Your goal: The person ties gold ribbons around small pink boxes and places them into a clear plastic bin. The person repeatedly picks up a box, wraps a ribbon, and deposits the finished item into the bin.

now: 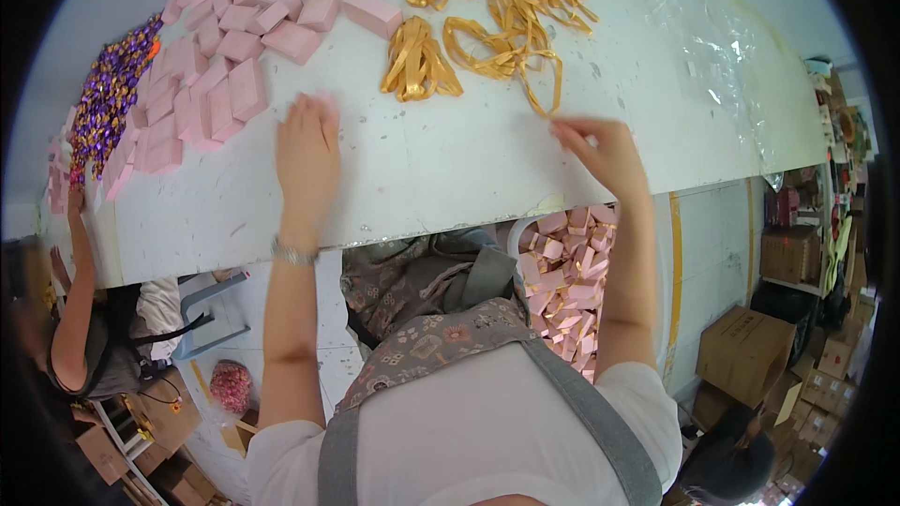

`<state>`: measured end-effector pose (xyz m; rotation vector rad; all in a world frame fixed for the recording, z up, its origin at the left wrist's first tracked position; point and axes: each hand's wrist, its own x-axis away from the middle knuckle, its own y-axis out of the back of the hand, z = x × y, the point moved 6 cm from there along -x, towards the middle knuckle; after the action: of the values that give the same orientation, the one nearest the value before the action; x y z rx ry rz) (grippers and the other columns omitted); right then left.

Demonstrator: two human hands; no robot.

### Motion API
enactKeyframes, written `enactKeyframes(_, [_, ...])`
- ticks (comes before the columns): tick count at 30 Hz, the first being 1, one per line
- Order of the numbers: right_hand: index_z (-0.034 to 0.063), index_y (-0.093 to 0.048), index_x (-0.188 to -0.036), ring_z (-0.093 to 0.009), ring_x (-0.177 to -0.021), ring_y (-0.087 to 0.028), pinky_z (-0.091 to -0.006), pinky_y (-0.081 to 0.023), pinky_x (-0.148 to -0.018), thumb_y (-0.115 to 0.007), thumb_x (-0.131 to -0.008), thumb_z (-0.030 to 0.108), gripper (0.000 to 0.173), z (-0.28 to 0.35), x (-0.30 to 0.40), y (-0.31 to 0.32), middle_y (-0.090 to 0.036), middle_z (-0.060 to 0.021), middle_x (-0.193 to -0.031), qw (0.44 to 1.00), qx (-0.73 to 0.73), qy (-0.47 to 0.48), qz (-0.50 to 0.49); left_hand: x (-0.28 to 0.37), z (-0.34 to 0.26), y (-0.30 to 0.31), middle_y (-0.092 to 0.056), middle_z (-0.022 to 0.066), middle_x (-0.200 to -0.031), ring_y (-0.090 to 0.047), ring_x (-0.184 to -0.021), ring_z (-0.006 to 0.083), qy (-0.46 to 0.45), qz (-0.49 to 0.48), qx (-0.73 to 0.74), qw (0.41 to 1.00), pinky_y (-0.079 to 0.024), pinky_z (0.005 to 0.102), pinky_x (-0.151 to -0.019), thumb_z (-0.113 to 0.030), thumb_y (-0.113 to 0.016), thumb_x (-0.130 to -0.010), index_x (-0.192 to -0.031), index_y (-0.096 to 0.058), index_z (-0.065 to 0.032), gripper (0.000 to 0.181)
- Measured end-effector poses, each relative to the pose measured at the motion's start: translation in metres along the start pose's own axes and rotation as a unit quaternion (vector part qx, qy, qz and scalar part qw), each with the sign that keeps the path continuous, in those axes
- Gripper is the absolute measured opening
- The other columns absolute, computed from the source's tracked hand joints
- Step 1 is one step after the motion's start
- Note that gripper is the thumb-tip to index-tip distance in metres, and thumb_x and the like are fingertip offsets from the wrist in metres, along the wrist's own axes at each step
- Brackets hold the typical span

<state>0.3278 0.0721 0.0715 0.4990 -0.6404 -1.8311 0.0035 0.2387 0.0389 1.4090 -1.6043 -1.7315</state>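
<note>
My right hand [598, 147] pinches the near end of a gold ribbon loop [545, 88] between thumb and fingertips. That loop trails from a loose pile of gold ribbons [520, 0] on the white table [422, 169]. My left hand [307, 144], back upward and blurred at the fingertips, is over the table near the pink boxes [246, 88]. Nothing shows in it, though its palm side is hidden. Between the hands and farther back lies a bundle of folded gold ribbons [418, 63], with a single pink box [373, 13] touching its far side.
Purple and gold wrapped pieces [112, 95] cover the table's far left, where another person's arm [81, 246] reaches. Clear plastic film [710, 49] lies at right. Below the table edge, a white tub [517, 235] holds ribboned pink boxes [566, 288]. Cartons [745, 351] stand right.
</note>
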Motion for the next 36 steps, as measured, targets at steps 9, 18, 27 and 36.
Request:
enactKeyframes(9, [0.0165, -0.072, -0.083, -0.019, -0.09, -0.056, -0.0315, -0.048, -0.072, -0.068, -0.073, 0.015, 0.01, 0.018, -0.117, -0.035, -0.059, -0.0014, -0.096, 0.941, 0.278, 0.149, -0.122, 0.024, -0.001, 0.0, -0.049, 0.0184, -0.105, -0.053, -0.093, 0.0308, 0.158, 0.212, 0.331, 0.906, -0.046, 0.0364, -0.081, -0.023, -0.072, -0.069, -0.106, -0.052, -0.0036, 0.046])
enactKeyframes(18, [0.0164, -0.071, -0.087, -0.02, -0.092, -0.055, -0.0309, -0.047, -0.074, -0.068, -0.074, 0.017, 0.013, 0.015, -0.128, -0.037, -0.063, -0.0002, -0.089, 0.924, 0.314, 0.206, -0.067, 0.04, -0.042, 0.035, -0.057, 0.0147, -0.096, -0.058, -0.084, 0.0255, 0.13, 0.239, 0.281, 0.92, -0.047, 0.0345, -0.075, -0.023, -0.067, -0.076, -0.119, -0.042, -0.0031, 0.054])
enactKeyframes(27, [0.0041, -0.066, -0.091, -0.006, -0.071, -0.056, -0.0217, -0.045, -0.065, -0.066, -0.083, 0.017, 0.016, 0.121, -0.066, -0.09, -0.063, 0.0012, -0.075, 0.977, -0.146, 0.114, 0.106, 0.009, -0.059, 0.023, -0.05, 0.015, -0.109, -0.052, -0.094, 0.0165, 0.178, 0.02, 0.577, 0.797, -0.045, 0.0283, -0.08, -0.021, -0.049, -0.092, -0.131, -0.026, -0.0012, 0.049])
enactKeyframes(36, [0.0025, -0.056, -0.083, -0.005, -0.055, -0.051, -0.0199, -0.036, -0.047, -0.067, -0.082, 0.014, 0.016, 0.11, -0.037, -0.13, -0.06, -0.0004, -0.066, 0.932, -0.326, 0.029, 0.158, 0.013, -0.067, 0.022, -0.048, 0.0119, -0.101, -0.053, -0.092, 0.0175, 0.155, 0.03, 0.648, 0.745, -0.046, 0.0276, -0.079, -0.017, -0.061, -0.086, -0.133, -0.02, -0.0018, 0.064])
